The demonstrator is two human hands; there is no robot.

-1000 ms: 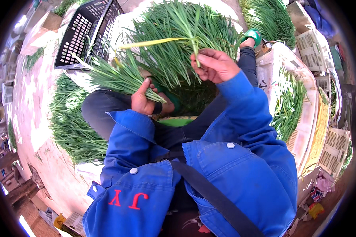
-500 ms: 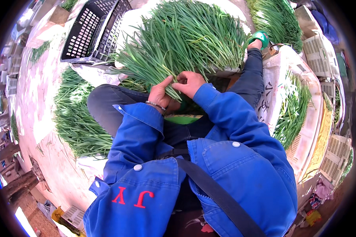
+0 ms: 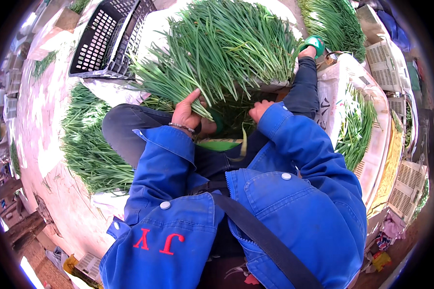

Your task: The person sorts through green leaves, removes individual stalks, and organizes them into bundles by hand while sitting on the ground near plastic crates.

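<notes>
My left hand [image 3: 186, 114], with a beaded bracelet at the wrist, is closed around the stem ends of a bunch of green chives [image 3: 171, 82]. The leaves of that bunch fan out up and to the left, over the big heap of chives [image 3: 241, 43] in front of me. My right hand [image 3: 260, 111] is apart from the bunch, to its right, with the fingers curled; what they hold, if anything, is hidden. A yellowed leaf [image 3: 244, 143] hangs or falls below and left of that hand, above my lap.
A black plastic crate [image 3: 95, 45] stands at the far left. More chives [image 3: 94, 144] lie left of my knee, at the far right [image 3: 335, 29] and in a lined pale crate [image 3: 357, 125] on the right. A green slipper [image 3: 314, 44] is on my outstretched foot.
My right hand has drawn away from the bunch, down and to the right. A yellowed leaf now shows below it. My left hand keeps its hold on the chives, having shifted slightly left.
</notes>
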